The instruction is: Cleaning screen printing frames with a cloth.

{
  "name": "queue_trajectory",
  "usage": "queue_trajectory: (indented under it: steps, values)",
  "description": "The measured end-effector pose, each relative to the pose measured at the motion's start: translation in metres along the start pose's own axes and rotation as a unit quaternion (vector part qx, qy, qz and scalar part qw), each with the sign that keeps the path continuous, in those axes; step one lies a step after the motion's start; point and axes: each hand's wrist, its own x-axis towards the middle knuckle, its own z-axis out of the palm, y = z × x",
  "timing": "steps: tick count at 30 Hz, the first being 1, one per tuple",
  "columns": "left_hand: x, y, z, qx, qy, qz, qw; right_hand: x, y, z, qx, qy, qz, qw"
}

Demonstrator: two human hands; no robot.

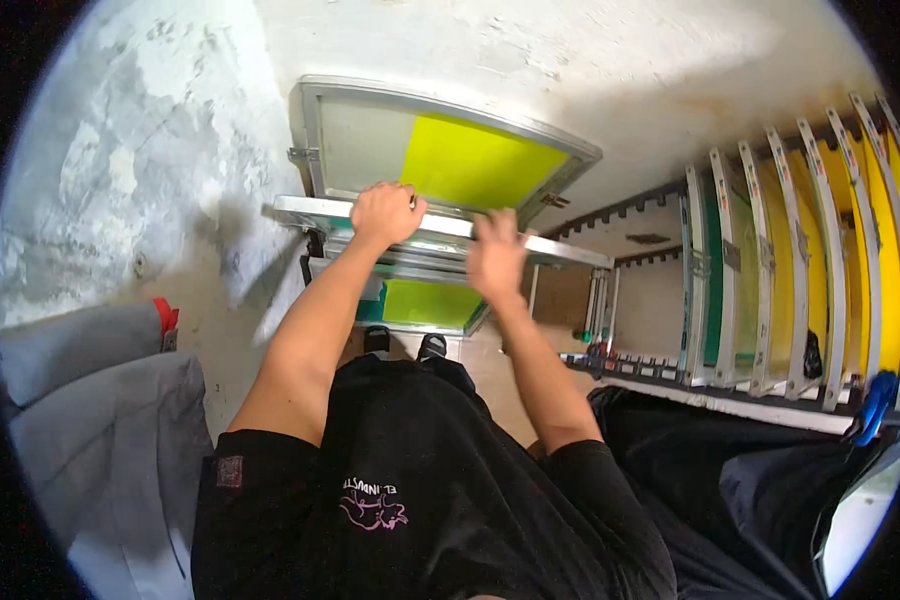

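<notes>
My left hand [388,216] is curled over the top rail of an aluminium screen-printing frame [442,222] standing nearly edge-on before me. Blurred, my right hand [499,256] is at the same rail further right; whether its fingers grip is unclear. Behind it leans a second screen frame [360,142], its pale mesh partly covered by a bright yellow-green area [484,161]. Metal clips sit at both its sides. Lower down, close to my feet, another frame shows a yellow-green panel [431,302] edged with darker green. More rails are stacked between these, partly hidden by my arms.
On my right, a slotted black rack [622,367] holds several upright screen frames [776,262] with green and yellow mesh. Blue material [875,405] hangs at its corner. Black sheeting [720,465] lies below. Grey fabric [120,420] is at left, beside a worn wall [120,165].
</notes>
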Motion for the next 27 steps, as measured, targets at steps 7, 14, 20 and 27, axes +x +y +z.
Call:
queue_trajectory:
  steps: [7, 14, 20, 27]
  values:
    - [0.006, 0.000, -0.001, 0.007, -0.026, 0.007, 1.000, 0.004, 0.025, -0.016, -0.024, -0.041, 0.017, 0.999]
    - [0.005, -0.001, 0.001, 0.008, -0.035, -0.012, 0.999, -0.030, 0.117, -0.043, -0.090, -0.011, 0.197, 0.976]
    - [0.004, 0.004, 0.001, 0.029, -0.022, -0.009, 0.999, 0.001, -0.012, -0.003, 0.029, -0.026, 0.021, 0.999]
    - [0.010, -0.006, 0.005, 0.019, 0.027, 0.035, 0.999, -0.013, 0.090, -0.050, 0.004, -0.068, 0.075, 0.995]
